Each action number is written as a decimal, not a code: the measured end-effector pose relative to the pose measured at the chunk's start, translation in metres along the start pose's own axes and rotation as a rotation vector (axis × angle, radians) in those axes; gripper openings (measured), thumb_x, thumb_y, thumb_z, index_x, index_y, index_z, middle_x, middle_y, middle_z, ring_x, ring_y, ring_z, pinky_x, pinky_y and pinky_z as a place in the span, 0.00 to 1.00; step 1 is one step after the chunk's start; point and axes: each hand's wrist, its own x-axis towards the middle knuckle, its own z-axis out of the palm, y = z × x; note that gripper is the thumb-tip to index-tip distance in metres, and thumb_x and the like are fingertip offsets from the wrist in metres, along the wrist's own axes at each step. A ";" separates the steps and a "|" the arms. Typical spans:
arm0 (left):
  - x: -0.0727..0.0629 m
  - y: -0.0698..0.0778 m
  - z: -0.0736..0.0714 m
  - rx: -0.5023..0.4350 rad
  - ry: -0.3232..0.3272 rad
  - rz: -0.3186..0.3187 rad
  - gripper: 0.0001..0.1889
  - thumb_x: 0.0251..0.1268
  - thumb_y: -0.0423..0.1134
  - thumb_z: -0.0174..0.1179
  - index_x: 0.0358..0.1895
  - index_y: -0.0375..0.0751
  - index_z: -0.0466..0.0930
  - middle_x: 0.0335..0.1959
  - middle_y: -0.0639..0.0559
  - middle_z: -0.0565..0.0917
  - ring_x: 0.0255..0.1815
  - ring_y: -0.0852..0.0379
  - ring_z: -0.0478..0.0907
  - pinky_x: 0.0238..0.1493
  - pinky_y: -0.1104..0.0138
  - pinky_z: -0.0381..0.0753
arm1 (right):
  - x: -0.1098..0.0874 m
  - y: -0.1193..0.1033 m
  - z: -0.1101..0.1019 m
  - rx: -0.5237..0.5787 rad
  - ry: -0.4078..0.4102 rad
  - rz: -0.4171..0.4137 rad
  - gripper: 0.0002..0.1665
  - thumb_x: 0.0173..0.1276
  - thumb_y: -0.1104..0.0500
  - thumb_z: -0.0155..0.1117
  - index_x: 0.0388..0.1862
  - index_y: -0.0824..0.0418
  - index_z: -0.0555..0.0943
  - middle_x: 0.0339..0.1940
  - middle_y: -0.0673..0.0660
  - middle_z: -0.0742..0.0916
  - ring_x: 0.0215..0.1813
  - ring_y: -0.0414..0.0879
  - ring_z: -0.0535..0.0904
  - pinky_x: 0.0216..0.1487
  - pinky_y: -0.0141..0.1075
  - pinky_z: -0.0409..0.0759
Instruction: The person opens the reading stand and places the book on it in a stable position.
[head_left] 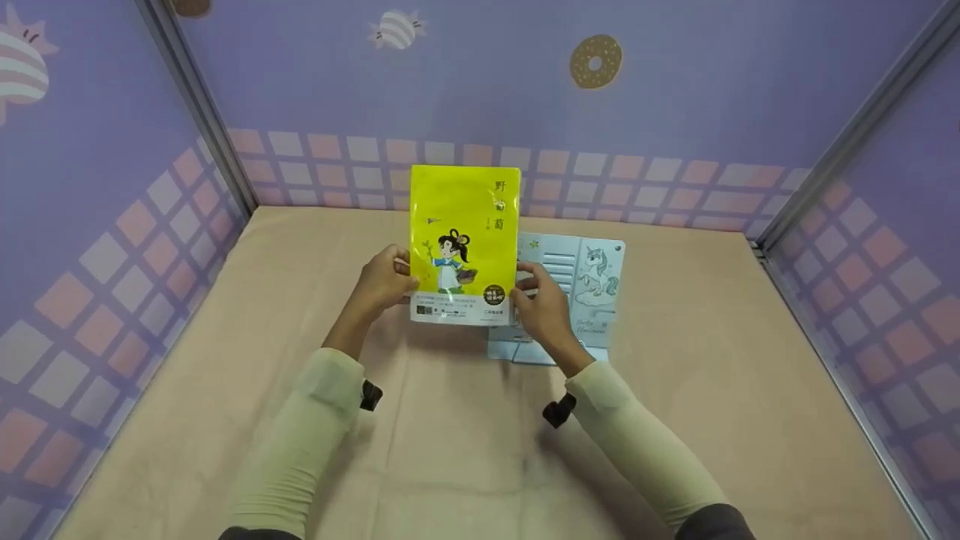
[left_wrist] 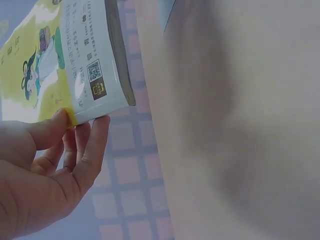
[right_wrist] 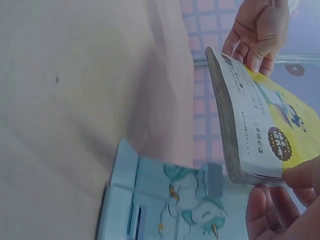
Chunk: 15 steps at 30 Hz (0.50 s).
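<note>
A yellow paperback book (head_left: 465, 225) with a white lower band and a drawn girl on its cover is held up above the table, cover facing me. At its left edge my left hand (head_left: 386, 279) pinches it, thumb in front and fingers behind. My right hand (head_left: 541, 301) grips the lower right edge the same way. Behind the book and right hand stands a light blue book stand (head_left: 598, 300) with unicorn drawings, partly covered by them. In the right wrist view the book's page edges (right_wrist: 225, 120) show.
A pale pink cloth covers the table (head_left: 442, 450). Purple walls (head_left: 480, 82) with a pink and white checked band enclose its back and sides, with metal posts (head_left: 195, 105) at the corners. Black wrist cameras (head_left: 559, 411) sit under the sleeves.
</note>
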 end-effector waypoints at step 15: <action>0.008 0.027 0.058 0.011 0.046 0.162 0.21 0.70 0.26 0.59 0.61 0.43 0.67 0.51 0.41 0.78 0.51 0.45 0.80 0.52 0.51 0.86 | 0.009 0.030 -0.051 -0.011 0.101 0.004 0.25 0.75 0.57 0.61 0.69 0.49 0.74 0.51 0.58 0.85 0.50 0.53 0.85 0.48 0.44 0.84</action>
